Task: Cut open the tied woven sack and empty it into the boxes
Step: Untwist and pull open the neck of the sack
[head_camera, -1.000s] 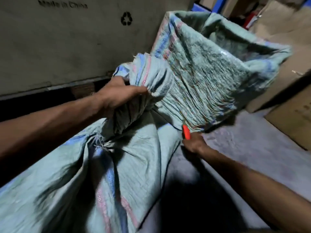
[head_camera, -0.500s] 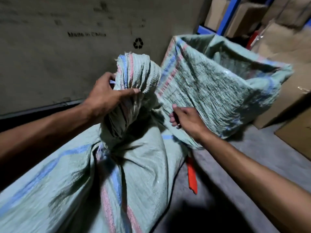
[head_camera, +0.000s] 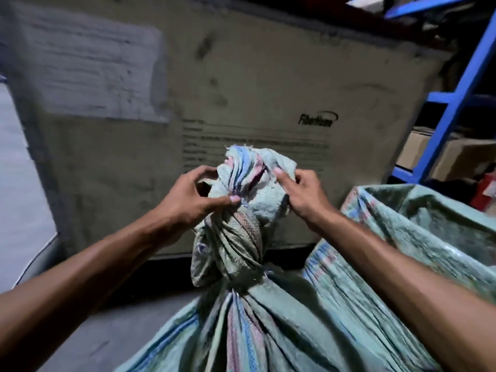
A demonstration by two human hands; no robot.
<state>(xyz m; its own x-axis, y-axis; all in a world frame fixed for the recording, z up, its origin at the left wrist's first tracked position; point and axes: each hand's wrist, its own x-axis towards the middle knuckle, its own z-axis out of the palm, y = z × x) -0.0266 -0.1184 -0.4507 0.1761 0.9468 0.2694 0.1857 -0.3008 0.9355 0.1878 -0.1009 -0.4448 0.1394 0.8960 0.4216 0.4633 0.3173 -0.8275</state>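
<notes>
A pale green woven sack (head_camera: 249, 326) with blue and pink stripes stands upright in front of me. Its neck is bunched and tied (head_camera: 241, 267), and the loose top (head_camera: 249, 178) sticks up above the tie. My left hand (head_camera: 193, 200) pinches the left side of that bunched top between thumb and fingers. My right hand (head_camera: 300, 194) grips the right side of the same top. No cutter is visible in either hand.
A second woven sack (head_camera: 418, 237), open at the top, stands at the right. A big grey-brown cardboard box (head_camera: 241, 84) with printed text fills the background. Blue shelving (head_camera: 456, 103) with cartons stands at the far right. Grey concrete floor lies at the left.
The sack's neck has been pulled upright. My right hand came up from beside the open sack onto the bunched top. The red cutter, seen on the floor before, is out of view.
</notes>
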